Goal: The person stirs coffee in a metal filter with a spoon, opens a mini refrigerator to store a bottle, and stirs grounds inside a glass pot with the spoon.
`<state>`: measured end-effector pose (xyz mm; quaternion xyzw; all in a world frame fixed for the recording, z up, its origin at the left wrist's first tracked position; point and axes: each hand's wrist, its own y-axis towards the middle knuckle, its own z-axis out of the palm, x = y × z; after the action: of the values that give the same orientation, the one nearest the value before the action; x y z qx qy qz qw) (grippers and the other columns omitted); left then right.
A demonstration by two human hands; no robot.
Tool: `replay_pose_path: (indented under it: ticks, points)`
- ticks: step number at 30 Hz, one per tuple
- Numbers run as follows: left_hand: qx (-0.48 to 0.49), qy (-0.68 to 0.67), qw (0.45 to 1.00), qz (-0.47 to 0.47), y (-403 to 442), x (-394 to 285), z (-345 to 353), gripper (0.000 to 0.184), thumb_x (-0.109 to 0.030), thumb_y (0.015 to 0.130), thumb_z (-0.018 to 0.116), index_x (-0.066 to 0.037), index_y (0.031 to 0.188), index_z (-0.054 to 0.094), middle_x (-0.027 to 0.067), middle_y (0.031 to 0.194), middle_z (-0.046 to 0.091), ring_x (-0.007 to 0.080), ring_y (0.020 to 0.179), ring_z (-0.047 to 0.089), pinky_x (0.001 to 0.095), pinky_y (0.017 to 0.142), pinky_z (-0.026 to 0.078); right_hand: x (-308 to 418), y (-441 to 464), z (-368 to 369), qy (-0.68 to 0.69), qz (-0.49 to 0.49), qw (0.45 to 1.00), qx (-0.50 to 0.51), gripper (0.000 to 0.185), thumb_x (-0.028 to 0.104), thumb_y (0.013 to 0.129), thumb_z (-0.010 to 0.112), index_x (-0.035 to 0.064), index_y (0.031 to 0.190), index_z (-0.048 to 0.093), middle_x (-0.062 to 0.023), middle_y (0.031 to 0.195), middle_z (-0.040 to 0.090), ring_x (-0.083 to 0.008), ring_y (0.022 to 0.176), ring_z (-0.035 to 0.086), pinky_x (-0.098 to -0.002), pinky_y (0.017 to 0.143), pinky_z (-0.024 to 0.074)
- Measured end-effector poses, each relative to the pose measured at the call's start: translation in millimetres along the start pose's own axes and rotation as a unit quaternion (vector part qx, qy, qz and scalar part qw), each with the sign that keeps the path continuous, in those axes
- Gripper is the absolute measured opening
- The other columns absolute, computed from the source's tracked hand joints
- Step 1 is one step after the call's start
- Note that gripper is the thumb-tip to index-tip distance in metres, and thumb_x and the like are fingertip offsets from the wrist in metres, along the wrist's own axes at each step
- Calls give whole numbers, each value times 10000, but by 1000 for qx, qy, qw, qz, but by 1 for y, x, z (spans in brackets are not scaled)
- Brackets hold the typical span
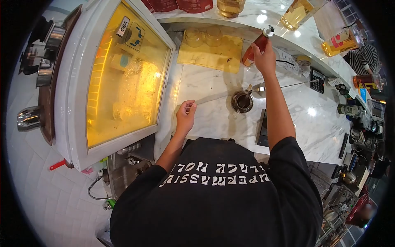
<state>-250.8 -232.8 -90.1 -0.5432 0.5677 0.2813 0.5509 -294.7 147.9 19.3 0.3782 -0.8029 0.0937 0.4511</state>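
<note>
My right hand [265, 57] is wrapped round a bottle [249, 57] of reddish-brown liquid with a metal pourer top, at the back of the marble counter. The bottle leans, and I cannot tell whether its base touches the counter. My left hand [187, 113] hovers over the near left part of the counter, fingers loosely bent, with nothing visible in it. Between my arms stands a small round pot [242, 101] with a dark inside and a handle. Just right of it, partly behind my right forearm, is a small shiny metal piece [260, 89].
A yellow cloth [230, 51] bears two clear glasses. Left stands a glass-doored white fridge [162, 103] with yellow light. A dark flat device [262, 128] lies near my right elbow, a calculator [317, 81] farther right. Jars of amber liquid [297, 15] line the raised ledge.
</note>
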Motion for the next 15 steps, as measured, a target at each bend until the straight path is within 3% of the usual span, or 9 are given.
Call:
replay_pose_path:
  ticks: [4,6,10,13,15]
  points:
    - [3,1,1000,-2,-4,3,0,252,-176,1017,667,-5,1203,654,55,1051,675,123,912,630,272,851,520,5,-3,-2,0,11,1000,2,460,320,904,743,-8,1182,577,-248,1036,729,-418,980,713,-460,856,545]
    - [-3,-8,1000,14,-6,7,1,260,-218,1004,683,-30,1183,678,54,1031,697,122,872,622,276,784,506,8,-5,-5,11,20,1000,5,484,315,898,755,-7,1216,583,-239,1075,732,-397,1010,717,-447,881,546]
    - [-1,-7,1000,12,-14,10,1,262,-235,999,689,-43,1177,691,50,1018,706,119,854,614,274,750,497,-9,-8,2,79,-19,996,-20,592,324,890,777,-13,1331,573,-243,1223,701,-362,1123,696,-423,957,536]
    - [21,8,1000,6,-20,5,-1,254,-177,1020,660,-7,1208,653,57,1056,678,128,929,631,277,859,519,-13,-15,-3,65,-17,997,-31,653,342,889,784,-16,1386,558,-249,1295,673,-361,1178,675,-419,989,527]
    - [21,5,1000,9,-24,0,1,254,-175,1021,659,-7,1210,652,60,1072,678,129,935,633,278,860,519,-13,-24,-14,41,6,998,-37,669,351,892,784,-15,1403,553,-252,1309,665,-364,1190,668,-423,986,527]
